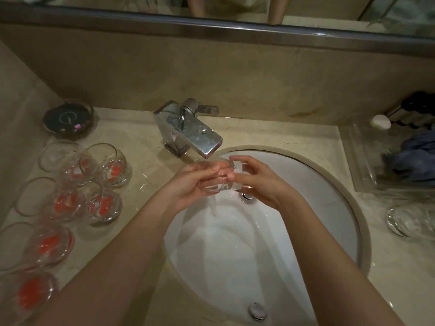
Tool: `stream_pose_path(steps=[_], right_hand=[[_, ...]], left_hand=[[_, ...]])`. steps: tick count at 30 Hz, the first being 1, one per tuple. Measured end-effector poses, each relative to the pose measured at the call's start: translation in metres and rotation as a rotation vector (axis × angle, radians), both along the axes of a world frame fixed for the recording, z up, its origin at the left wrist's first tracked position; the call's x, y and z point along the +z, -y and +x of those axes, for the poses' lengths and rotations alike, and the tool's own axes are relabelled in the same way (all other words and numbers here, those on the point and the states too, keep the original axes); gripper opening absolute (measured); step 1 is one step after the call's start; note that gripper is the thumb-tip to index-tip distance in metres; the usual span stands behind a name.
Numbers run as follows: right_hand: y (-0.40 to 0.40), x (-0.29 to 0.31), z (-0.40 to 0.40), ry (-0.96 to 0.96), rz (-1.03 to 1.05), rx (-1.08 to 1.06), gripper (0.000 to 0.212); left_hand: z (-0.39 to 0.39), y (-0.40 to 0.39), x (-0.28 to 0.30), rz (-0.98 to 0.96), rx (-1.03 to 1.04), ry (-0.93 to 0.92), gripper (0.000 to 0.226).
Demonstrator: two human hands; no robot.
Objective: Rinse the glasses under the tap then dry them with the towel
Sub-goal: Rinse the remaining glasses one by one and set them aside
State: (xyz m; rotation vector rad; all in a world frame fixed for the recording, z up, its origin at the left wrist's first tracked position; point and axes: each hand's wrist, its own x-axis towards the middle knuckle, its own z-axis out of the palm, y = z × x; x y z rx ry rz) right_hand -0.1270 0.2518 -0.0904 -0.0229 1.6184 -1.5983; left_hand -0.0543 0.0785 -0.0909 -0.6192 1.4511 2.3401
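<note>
Holding one clear glass (222, 176) on its side under the tap (188, 132), you have both hands wrapped around it over the white sink (329, 208). Your left hand (190, 184) cups the open end with fingers curled under, and your right hand (256, 177) pinches the thick base. Water runs down from the glass into the basin near the drain (247, 197). On the worktop (146, 147) to the left lie several glasses with orange markings (106, 184). To the right, a blue towel (412, 158) sits bunched in a clear tray (362, 170), and one more glass (409, 221) lies nearer you.
</note>
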Motion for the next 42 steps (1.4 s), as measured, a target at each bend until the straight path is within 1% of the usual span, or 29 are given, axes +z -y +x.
stream_pose_path(steps=[1,3,4,5,6,8,9,11,12,13,14,15,17,18,20,21,23,25,27,28,29,32,33,34,36,38,39,40,42], right_hand=[[0.001,0.003,0.001,0.049,0.028,0.027,0.040],[0.004,0.010,0.002,0.115,0.132,0.097,0.056],[0.005,0.011,0.002,0.106,0.170,0.101,0.059],[0.006,0.010,0.003,0.077,0.179,0.092,0.057],[0.006,0.008,0.003,0.035,0.163,0.076,0.050],[0.003,0.002,0.003,-0.035,0.088,0.052,0.030],[0.001,0.001,0.003,-0.063,0.052,0.050,0.030],[-0.003,0.000,0.001,-0.088,0.007,0.075,0.044],[-0.004,0.001,0.000,-0.072,-0.005,0.086,0.045],[-0.003,0.005,0.000,-0.033,-0.007,0.094,0.041],[-0.002,0.009,0.000,0.016,0.011,0.108,0.032],[0.000,0.013,0.000,0.067,0.045,0.118,0.029],[0.000,0.010,0.000,0.083,0.143,0.093,0.049],[0.000,0.006,0.000,0.064,0.143,0.085,0.050],[-0.003,0.002,0.002,0.020,0.063,0.058,0.031],[-0.005,0.000,0.003,-0.011,0.032,0.046,0.032],[-0.009,-0.001,0.002,-0.039,0.021,0.055,0.047],[-0.007,0.002,0.003,0.032,0.036,0.062,0.044],[-0.003,0.007,0.005,0.137,0.081,0.045,0.050],[-0.002,0.009,0.005,0.159,0.094,0.018,0.052],[-0.002,0.010,0.005,0.161,0.086,-0.001,0.048],[-0.007,0.008,0.004,0.053,0.039,0.043,0.019],[-0.009,0.008,0.004,0.004,0.039,0.058,0.024],[-0.011,0.005,0.004,-0.021,0.038,0.063,0.033],[-0.013,0.005,0.006,0.016,0.028,0.025,0.042],[-0.013,0.007,0.009,0.132,0.035,0.004,0.043],[-0.012,0.009,0.009,0.182,0.056,0.000,0.044],[-0.013,0.008,0.009,0.192,0.062,-0.005,0.043],[-0.013,0.004,0.008,0.120,0.030,0.002,0.027]], left_hand=[[0.000,-0.001,0.000,0.000,0.003,0.002,0.025],[0.000,-0.003,0.002,-0.006,0.003,0.005,0.026],[0.000,-0.004,0.003,-0.012,0.000,0.002,0.026],[0.000,-0.004,0.003,-0.021,-0.005,0.001,0.027],[0.000,-0.005,0.004,-0.029,-0.012,0.001,0.027],[0.000,-0.005,0.006,-0.035,-0.031,-0.001,0.025],[0.000,-0.004,0.006,-0.038,-0.042,-0.004,0.023],[0.000,-0.002,0.006,-0.061,-0.065,-0.006,0.018],[0.001,-0.002,0.006,-0.067,-0.067,-0.008,0.017],[0.001,-0.002,0.005,-0.061,-0.062,-0.012,0.017],[0.001,-0.002,0.004,-0.053,-0.058,-0.014,0.018],[0.002,-0.003,0.004,-0.054,-0.055,-0.011,0.020],[0.002,-0.005,0.004,-0.079,-0.059,0.003,0.020],[0.002,-0.005,0.004,-0.088,-0.069,0.008,0.017],[0.002,-0.004,0.004,-0.103,-0.097,0.016,0.015],[0.003,-0.003,0.003,-0.109,-0.101,0.023,0.016],[0.002,-0.001,0.002,-0.115,-0.095,0.038,0.020],[0.002,-0.002,0.002,-0.104,-0.089,0.033,0.018],[0.001,-0.004,0.003,-0.114,-0.108,0.027,0.018],[0.001,-0.004,0.004,-0.124,-0.121,0.022,0.020],[0.001,-0.005,0.004,-0.132,-0.130,0.021,0.022],[-0.001,-0.005,0.005,-0.137,-0.130,0.036,0.025],[-0.002,-0.006,0.005,-0.139,-0.129,0.038,0.028],[-0.002,-0.007,0.005,-0.142,-0.128,0.034,0.031],[-0.003,-0.008,0.004,-0.132,-0.112,0.034,0.029],[-0.004,-0.010,0.004,-0.103,-0.089,0.041,0.021],[-0.004,-0.011,0.005,-0.099,-0.087,0.048,0.021],[-0.005,-0.012,0.005,-0.109,-0.094,0.049,0.023],[-0.006,-0.013,0.006,-0.110,-0.091,0.039,0.025]])
